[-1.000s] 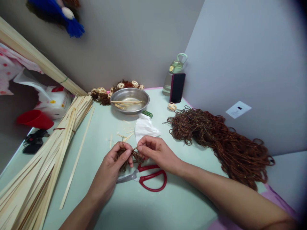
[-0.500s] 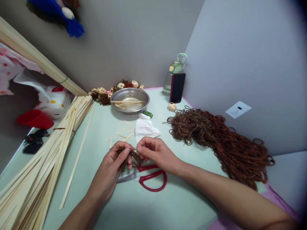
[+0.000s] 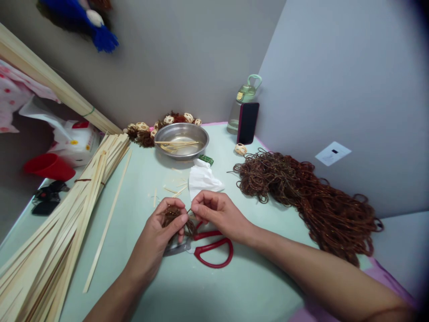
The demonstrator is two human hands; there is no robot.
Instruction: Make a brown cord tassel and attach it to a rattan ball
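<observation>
My left hand [image 3: 163,228] is curled round a small bundle of brown yarn [image 3: 174,215], its thumb and fingers pressing on it. Close by on the right, my right hand [image 3: 214,212] pinches a thin strand of the yarn between thumb and fingertips. Beneath both hands lie scissors with red handles [image 3: 214,251]; the bundle and my left fingers cover part of the blades. A crumpled white tissue [image 3: 203,178] lies just beyond my right hand. Thin splint scraps [image 3: 179,190] are scattered beside it.
Long pale bamboo strips [image 3: 63,232] fill the left side, with one loose strip [image 3: 107,223] beside them. A metal bowl [image 3: 181,154] holds water and strips. Behind are a bottle [image 3: 233,116] and a phone [image 3: 248,124]. A brown yarn heap [image 3: 311,197] spreads at right.
My left fingers have opened slightly round the bundle, so more of the yarn shows. The strand in my right hand now slants more steeply. Everything else stays put.
</observation>
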